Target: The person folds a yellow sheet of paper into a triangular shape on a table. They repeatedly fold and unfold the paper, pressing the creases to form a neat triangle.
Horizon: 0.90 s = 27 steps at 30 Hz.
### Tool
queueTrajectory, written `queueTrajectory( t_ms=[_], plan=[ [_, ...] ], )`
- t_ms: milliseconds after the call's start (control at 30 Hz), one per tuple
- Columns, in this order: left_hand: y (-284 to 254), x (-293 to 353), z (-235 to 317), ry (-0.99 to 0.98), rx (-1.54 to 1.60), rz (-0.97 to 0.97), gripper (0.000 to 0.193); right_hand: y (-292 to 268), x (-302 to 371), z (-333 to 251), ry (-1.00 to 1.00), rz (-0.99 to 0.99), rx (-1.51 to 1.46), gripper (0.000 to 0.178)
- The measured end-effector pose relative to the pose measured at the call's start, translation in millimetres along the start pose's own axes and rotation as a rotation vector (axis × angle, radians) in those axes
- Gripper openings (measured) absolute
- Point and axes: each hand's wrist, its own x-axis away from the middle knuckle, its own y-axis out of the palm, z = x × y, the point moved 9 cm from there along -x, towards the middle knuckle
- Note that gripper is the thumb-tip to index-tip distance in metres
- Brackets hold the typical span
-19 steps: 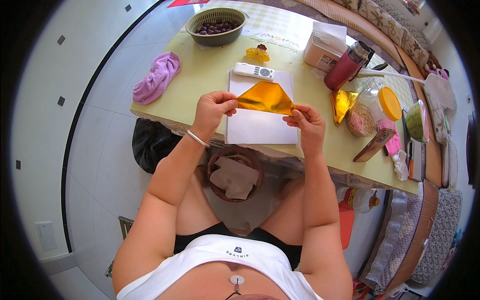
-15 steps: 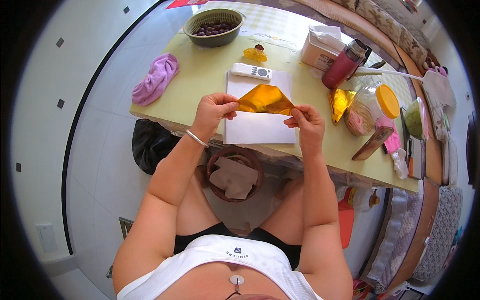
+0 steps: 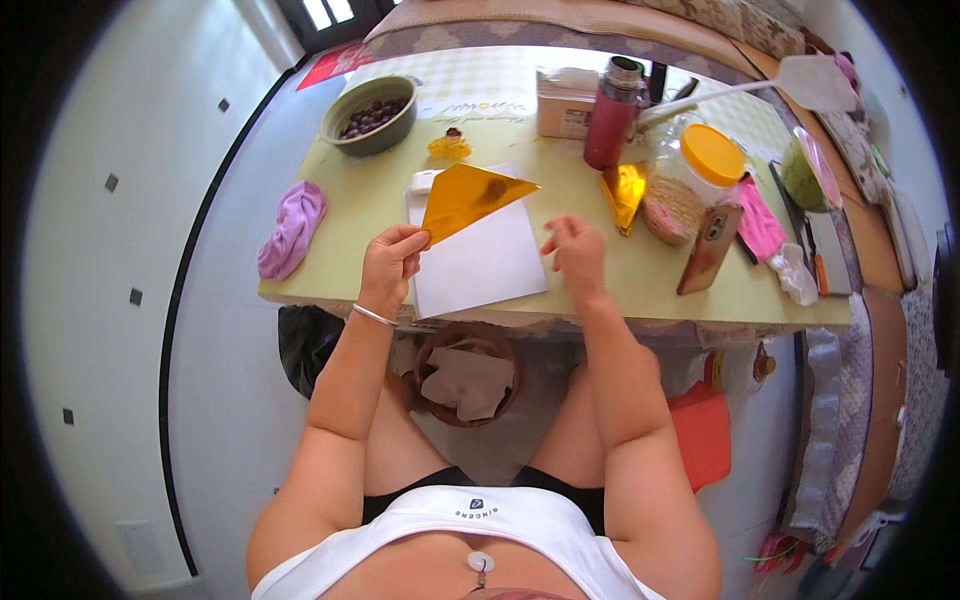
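A folded sheet of shiny gold foil paper (image 3: pixel 468 202) is pinched at its lower left corner by my left hand (image 3: pixel 393 262), thumb on top. It slants over a stack of white paper (image 3: pixel 485 262) and partly covers a white remote control (image 3: pixel 423 182). Slightly blurred, my right hand (image 3: pixel 575 250) hovers just right of the stack, apart from the foil, its fingers loosely bent and spread with nothing visible in them. Another folded gold foil piece (image 3: pixel 626 195) rests farther right, by a jar.
Along the right stand a dark red thermos (image 3: pixel 610 120), a yellow-lidded jar (image 3: pixel 680 190), a leaning phone (image 3: pixel 711 248) and a cut melon (image 3: pixel 808 172). Toward the left are a bowl of dark fruit (image 3: pixel 372 115) and a purple cloth (image 3: pixel 292 230). Below the table sits a bin (image 3: pixel 462 335).
My right hand has let go of the foil and drawn off to the right. My left hand keeps the foil, now tilted with its tip up and right. The view has shifted.
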Motion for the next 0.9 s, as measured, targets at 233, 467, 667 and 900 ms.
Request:
queueTrajectory(
  t_ms=[233, 467, 667, 900],
  plan=[
    [119.8, -21.5, -18.6, -0.255, -0.008, -0.207, 0.012, 39.0, 18.4, -10.8, -0.209, -0.289, 0.562, 0.022],
    [204.0, -56.8, -61.3, -0.398, -0.048, -0.24, 0.009, 21.4, 57.8, -62.6, -0.048, -0.95, -0.297, 0.027],
    [253.9, -59.8, -98.5, -0.401, -0.14, -0.216, 0.007, 7.5, 56.3, -66.0, -0.087, -1.045, -0.637, 0.032],
    [272.5, -69.1, -115.9, -0.426, -0.109, -0.23, 0.012, -7.2, 56.6, -74.6, -0.154, -1.112, -0.885, 0.029]
  ],
)
